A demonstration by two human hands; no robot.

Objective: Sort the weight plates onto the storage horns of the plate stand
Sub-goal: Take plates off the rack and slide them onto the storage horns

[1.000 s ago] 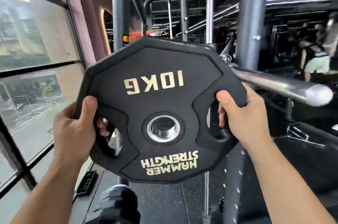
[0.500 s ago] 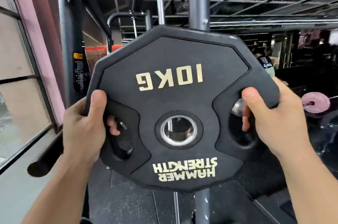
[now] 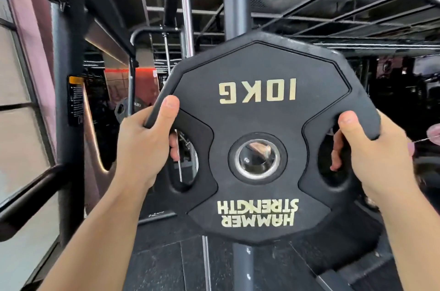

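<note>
Black ten-sided rubber weight plate (image 3: 262,110), lettered 10KG and HAMMER STRENGTH in pale gold, is up in the air at chest height, face toward the person and turned so the lettering reads upside down. That turn seems no accident: it puts two of the plate's grip slots out at the sides, where both hands can take the load evenly.

It hangs right in front of the dark grey steel upright (image 3: 234,5), which shows above and below it. The plate's steel-ringed centre hole (image 3: 257,158) sits roughly over that post. Through the hole I catch a bright, shiny bit of metal. It may be the tip of a storage horn, though I can't say for sure. If so, holding the plate flat-on and centred looks like lining the hole up for sliding on. A dark rounded mass (image 3: 352,243) low on the right, behind the plate, could be another plate already stored.

The left hand (image 3: 142,148) grips the left edge, thumb (image 3: 170,105) pressed on the front face and fingers (image 3: 175,148) curled through the slot from behind. The right hand (image 3: 371,155) mirrors it, thumb (image 3: 348,121) over the rim and fingers (image 3: 335,155) hooked through the right slot. Both are closed firmly on the plate; neither touches anything else.
</note>
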